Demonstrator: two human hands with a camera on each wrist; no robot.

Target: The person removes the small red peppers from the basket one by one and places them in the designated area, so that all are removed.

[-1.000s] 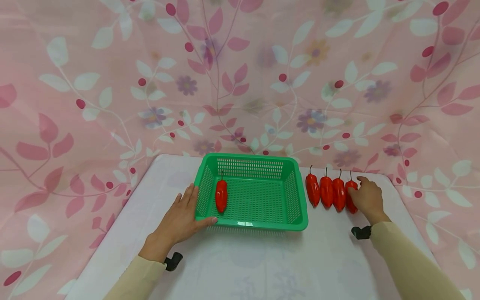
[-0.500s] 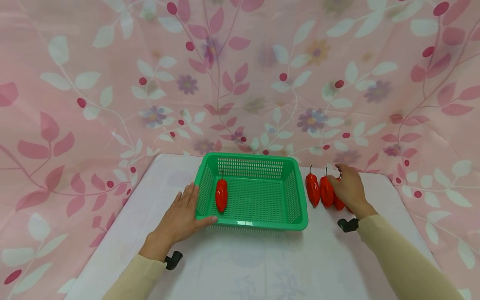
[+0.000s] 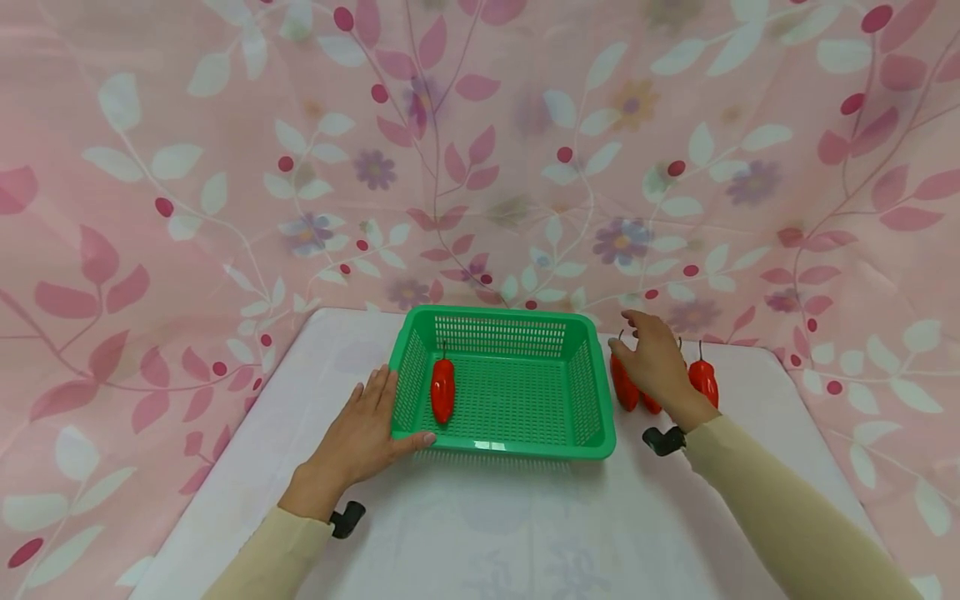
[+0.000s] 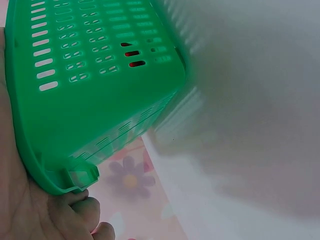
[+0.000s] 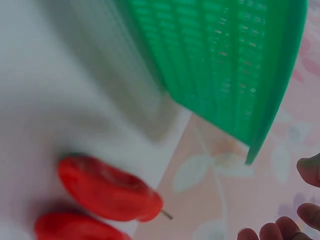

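Observation:
My left hand rests with straight fingers along the left rim of a green plastic basket, its thumb on the front rim. One red chili pepper lies inside at the basket's left. My right hand, fingers apart and holding nothing, hovers over a row of red peppers right of the basket. It partly covers the leftmost pepper and hides most of the middle ones; the rightmost pepper shows beside the wrist. In the right wrist view, two peppers lie on the cloth, the upper pepper showing its stem, apart from my fingertips.
A white cloth covers the table. Behind it hangs a pink floral curtain, close to the basket's back edge. Black wrist mounts stick out below both sleeves.
My right hand has moved left over the pepper row, from the rightmost pepper to the leftmost, uncovering the rightmost again. The peppers stay in place. My left hand and the basket have not moved.

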